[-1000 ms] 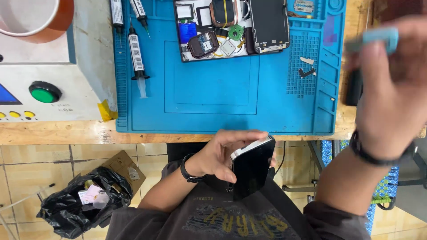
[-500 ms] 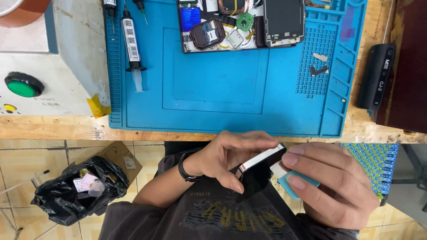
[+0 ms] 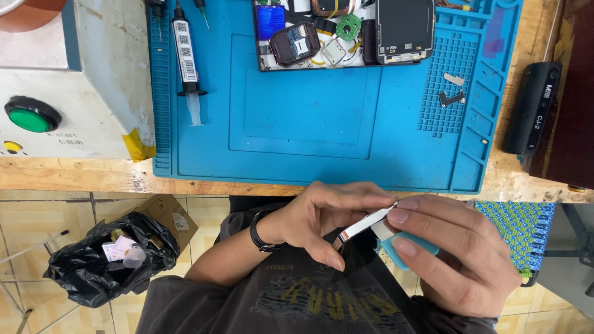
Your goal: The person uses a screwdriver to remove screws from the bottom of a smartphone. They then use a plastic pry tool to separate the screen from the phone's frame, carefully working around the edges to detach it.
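Your right hand (image 3: pixel 458 260) has come down, pressing its light-blue pry tool (image 3: pixel 405 247) against the phone (image 3: pixel 365 226) your left hand (image 3: pixel 328 219) grips.

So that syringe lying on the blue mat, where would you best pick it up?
Take the syringe by its labelled barrel, from above, fingers on its two long sides. It lies flat on the blue mat, nozzle toward the table edge, with free mat beside it. The barrel looks the widest, firmest part.
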